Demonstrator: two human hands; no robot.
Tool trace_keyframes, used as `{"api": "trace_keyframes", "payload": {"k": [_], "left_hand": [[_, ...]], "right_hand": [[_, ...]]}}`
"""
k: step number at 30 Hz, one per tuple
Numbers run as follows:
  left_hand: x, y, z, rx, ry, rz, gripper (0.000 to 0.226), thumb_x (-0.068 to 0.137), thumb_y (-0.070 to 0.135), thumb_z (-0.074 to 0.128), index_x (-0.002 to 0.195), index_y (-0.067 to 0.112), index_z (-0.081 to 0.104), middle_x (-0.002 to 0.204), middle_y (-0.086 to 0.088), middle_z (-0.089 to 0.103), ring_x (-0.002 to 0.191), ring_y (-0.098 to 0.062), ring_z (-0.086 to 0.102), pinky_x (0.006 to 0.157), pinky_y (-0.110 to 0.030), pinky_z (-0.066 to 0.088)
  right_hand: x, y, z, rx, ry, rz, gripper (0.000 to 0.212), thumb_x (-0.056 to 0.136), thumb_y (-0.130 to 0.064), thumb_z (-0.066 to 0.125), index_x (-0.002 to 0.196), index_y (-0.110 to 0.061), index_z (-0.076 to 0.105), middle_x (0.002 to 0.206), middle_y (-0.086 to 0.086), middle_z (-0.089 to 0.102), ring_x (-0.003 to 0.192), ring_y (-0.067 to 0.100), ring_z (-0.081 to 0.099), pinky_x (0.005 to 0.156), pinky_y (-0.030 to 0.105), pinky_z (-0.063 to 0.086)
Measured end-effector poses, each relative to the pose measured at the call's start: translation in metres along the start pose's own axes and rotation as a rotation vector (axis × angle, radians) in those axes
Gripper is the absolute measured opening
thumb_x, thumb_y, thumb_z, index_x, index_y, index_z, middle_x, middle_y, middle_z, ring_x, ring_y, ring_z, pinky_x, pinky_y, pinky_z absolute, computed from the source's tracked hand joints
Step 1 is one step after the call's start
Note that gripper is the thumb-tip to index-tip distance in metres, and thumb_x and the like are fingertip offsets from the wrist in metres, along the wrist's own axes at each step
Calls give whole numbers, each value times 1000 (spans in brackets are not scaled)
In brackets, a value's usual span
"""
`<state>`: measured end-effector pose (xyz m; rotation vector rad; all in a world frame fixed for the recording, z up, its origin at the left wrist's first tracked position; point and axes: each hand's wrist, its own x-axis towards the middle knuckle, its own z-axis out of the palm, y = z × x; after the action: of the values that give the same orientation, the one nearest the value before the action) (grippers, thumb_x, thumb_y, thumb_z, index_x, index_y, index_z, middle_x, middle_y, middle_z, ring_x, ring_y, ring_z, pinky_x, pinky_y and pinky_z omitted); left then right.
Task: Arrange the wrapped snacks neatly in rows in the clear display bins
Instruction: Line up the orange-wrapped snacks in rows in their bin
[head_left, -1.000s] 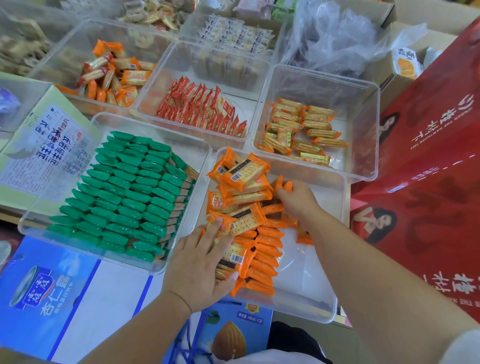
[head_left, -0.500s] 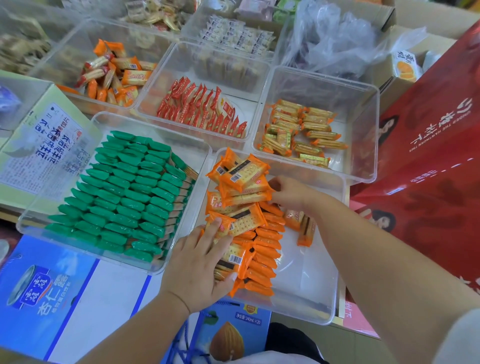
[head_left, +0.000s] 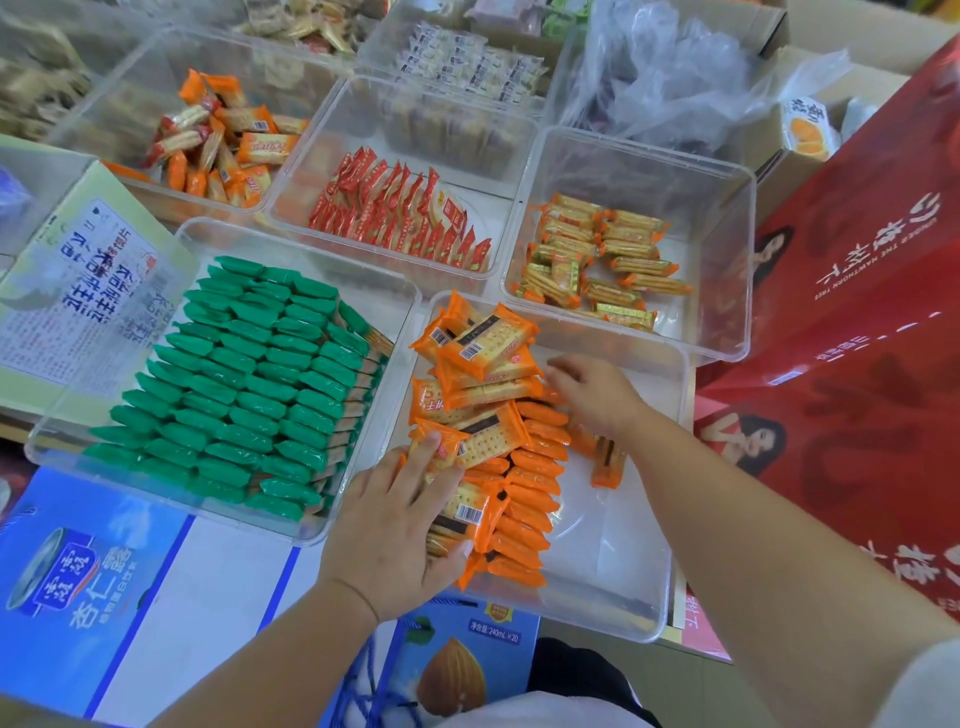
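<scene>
- Green-wrapped snacks (head_left: 244, 374) fill their clear plastic bin (head_left: 379, 306) in finished rows.
- Orange-wrapped cracker packets (head_left: 524, 499), near clear bin (head_left: 613, 545): one row stands, a loose pile remains.
- Left hand (head_left: 395, 525) presses flat on them; right hand (head_left: 597, 395) grip unclear.

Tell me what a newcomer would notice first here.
The block of green-wrapped snacks packed in tight rows fills the clear bin at left. Beside it, in the near centre bin, the orange packs stand in one neat row with loose ones heaped alongside, the left hand resting on them and the right hand reaching in. Big red boxes fill the right edge.
</scene>
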<state>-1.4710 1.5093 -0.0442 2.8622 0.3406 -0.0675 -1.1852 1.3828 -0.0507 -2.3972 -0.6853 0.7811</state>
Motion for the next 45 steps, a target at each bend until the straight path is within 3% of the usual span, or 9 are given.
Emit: {"api": "trace_keyframes", "payload": {"k": [3,6,9,14,20,27,32,38,45], "left_hand": [[1,0,0,8,-2,0,69,85,67,48,143,28,48,162,-7,32,132,-35,45,95,-52,46],[1,0,0,9,0,3,70,85,67,47,143,27,48,162,-7,33,131,-35,44,94,-52,46],[1,0,0,14,2,-1,69,86,66,46,143,26,49,161,-8,34,131,-36,45,94,-53,47],[1,2,0,12,9,6,69,86,65,48,143,25,48,160,-9,35,130,-36,46,93,-52,47],[1,3,-3,10,-11,-8,69,85,65,48,143,26,47,160,-9,34,130,-36,47,93,-53,47],[1,3,-5,18,-17,-6,69,86,66,46,142,26,47,160,-9,35,129,-36,47,92,-53,48],[0,2,-4,11,-24,3,68,86,65,46,142,25,48,161,-10,34,130,-38,47,93,-53,47],[1,3,-5,7,-24,11,68,86,65,47,141,24,51,160,-11,35,129,-38,48,93,-53,48],[0,2,-5,-23,-23,5,68,85,65,49,142,26,50,161,-8,35,130,-38,48,93,-54,48]], "right_hand": [[-8,18,-2,-81,243,72,28,101,-21,49,119,-15,70,115,8,71,107,28,64,86,34,47],[-8,24,2,-387,103,131,30,87,-12,58,116,-13,65,112,12,68,107,34,63,76,34,47],[-6,19,14,-561,-50,175,34,88,-26,56,119,-12,56,113,14,63,106,33,58,75,33,41],[-15,26,26,-700,45,147,56,88,-34,59,135,-8,44,127,14,50,117,33,49,93,40,43],[-19,27,20,-627,19,134,29,83,-12,65,111,-9,57,121,15,42,100,33,52,75,38,44],[-22,27,23,-793,-130,118,98,76,-52,75,150,-10,26,128,9,57,118,30,53,91,39,45],[-25,21,21,-853,-174,112,54,79,-47,70,122,-17,56,117,7,51,113,28,50,90,38,43],[-26,-2,-6,-887,-244,101,26,83,-3,65,106,-13,57,104,7,59,88,25,56,67,34,43],[-15,-39,-49,-986,-104,48,7,89,-18,61,90,-23,56,75,-4,48,78,25,56,66,34,48]]}}
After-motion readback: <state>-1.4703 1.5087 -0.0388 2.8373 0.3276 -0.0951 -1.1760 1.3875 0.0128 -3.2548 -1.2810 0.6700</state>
